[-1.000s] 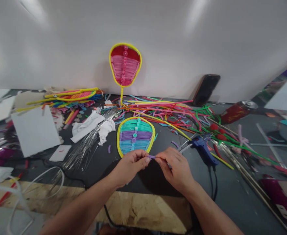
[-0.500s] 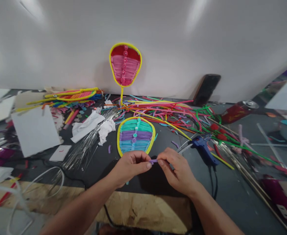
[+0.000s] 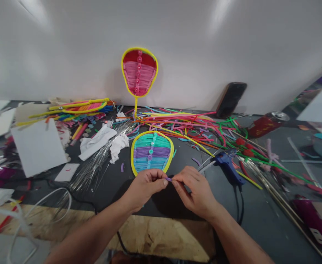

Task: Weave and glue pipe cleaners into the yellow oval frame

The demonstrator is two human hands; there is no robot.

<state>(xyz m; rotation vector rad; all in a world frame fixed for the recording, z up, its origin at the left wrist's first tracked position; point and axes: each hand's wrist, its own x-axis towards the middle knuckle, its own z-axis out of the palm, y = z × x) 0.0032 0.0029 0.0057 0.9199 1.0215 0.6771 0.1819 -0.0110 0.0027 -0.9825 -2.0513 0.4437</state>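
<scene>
Barely shifted since earlier: my left hand (image 3: 147,183) and right hand (image 3: 196,189) both pinch a purple piece (image 3: 168,179). Red can (image 3: 264,125) lies on tabletop (image 3: 117,179), label unreadable.

Evenly bright, lit from above; two soft glare patches on the white wall (image 3: 232,55). Dark shadow under both hands on the table (image 3: 260,220). Strong wide-angle bending at edges, corners slightly blurred, centre sharp.
</scene>
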